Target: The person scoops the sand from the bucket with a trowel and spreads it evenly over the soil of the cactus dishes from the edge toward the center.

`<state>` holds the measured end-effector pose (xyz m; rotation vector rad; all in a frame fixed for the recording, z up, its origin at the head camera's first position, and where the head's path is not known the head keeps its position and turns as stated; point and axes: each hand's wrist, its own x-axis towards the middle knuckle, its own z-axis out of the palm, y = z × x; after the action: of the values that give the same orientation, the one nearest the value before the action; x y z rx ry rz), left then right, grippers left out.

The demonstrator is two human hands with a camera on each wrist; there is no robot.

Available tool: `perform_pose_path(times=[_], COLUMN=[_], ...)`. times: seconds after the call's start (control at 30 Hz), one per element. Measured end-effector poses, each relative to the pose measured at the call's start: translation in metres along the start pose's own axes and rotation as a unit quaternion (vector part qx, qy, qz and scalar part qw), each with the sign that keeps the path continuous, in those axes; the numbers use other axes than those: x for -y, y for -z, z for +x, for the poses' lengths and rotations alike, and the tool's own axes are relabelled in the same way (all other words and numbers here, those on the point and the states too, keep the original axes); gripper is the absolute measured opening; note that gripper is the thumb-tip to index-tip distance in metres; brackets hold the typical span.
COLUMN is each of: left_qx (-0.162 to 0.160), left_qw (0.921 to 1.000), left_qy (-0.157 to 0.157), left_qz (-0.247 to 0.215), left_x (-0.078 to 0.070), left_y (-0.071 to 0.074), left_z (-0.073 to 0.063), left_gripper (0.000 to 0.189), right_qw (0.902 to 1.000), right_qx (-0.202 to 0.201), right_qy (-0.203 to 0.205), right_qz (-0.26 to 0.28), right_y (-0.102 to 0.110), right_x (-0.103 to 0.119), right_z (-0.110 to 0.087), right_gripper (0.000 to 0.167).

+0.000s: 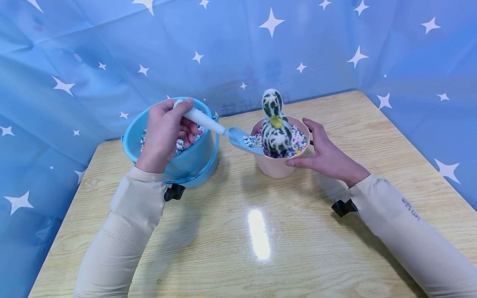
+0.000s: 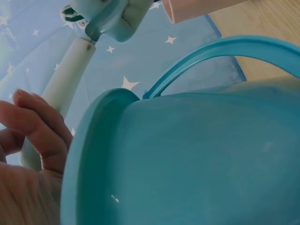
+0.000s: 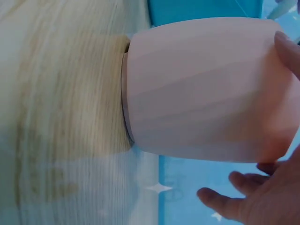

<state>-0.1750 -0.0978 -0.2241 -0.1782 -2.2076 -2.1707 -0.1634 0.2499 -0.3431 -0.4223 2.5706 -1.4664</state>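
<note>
My left hand (image 1: 165, 130) grips the white handle of a small blue shovel (image 1: 235, 136) above the bucket. The shovel's blade carries small coloured pebbles (image 1: 253, 141) and its tip reaches over the rim of a pink flowerpot (image 1: 275, 166). In the pot, a green cactus (image 1: 277, 136) with white fuzz and a yellow flower stands upright among multicoloured pebbles. My right hand (image 1: 324, 153) holds the pot's right side, thumb at the front and fingers behind. In the left wrist view, the shovel handle (image 2: 68, 77) passes behind the curled fingers.
A light blue bucket (image 1: 193, 163) of coloured pebbles stands at the left, its handle (image 2: 220, 49) lowered against its side. The wooden table (image 1: 238, 231) ends at the back against a blue curtain (image 1: 231, 49) with white stars.
</note>
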Motion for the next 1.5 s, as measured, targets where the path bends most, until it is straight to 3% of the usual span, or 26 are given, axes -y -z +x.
perform_pose_path(times=[0.23, 0.47, 0.7, 0.9, 1.17, 1.5], left_qx=[0.003, 0.008, 0.02, 0.034, 0.066, 0.077], left_qw=[0.9999, 0.9998, 0.9993, 0.9987, 0.9961, 0.9941], left_qy=[-0.013, -0.015, -0.029, -0.036, -0.04, -0.061], left_qz=[0.003, -0.008, -0.007, -0.015, -0.042, -0.046], left_x=[-0.004, -0.005, -0.004, -0.004, -0.003, -0.006], left_y=[-0.003, -0.007, -0.008, -0.011, -0.014, -0.017], left_z=[0.0, 0.001, 0.002, 0.0, 0.001, 0.002], left_gripper=[0.038, 0.037, 0.038, 0.038, 0.036, 0.039], right_qw=[0.9999, 0.9993, 0.9994, 0.9997, 0.999, 0.9984], right_qx=[-0.012, 0.004, -0.011, 0.003, -0.006, -0.017], right_qy=[0.001, 0.024, 0.029, 0.025, 0.029, 0.043], right_qz=[-0.01, 0.027, -0.019, -0.005, -0.033, -0.032], right_y=[-0.003, -0.003, -0.005, -0.002, -0.003, -0.004], right_x=[0.002, 0.001, 0.005, 0.007, 0.006, 0.005], right_z=[0.0, 0.001, 0.001, -0.002, -0.002, -0.002], right_gripper=[0.124, 0.121, 0.123, 0.119, 0.118, 0.118])
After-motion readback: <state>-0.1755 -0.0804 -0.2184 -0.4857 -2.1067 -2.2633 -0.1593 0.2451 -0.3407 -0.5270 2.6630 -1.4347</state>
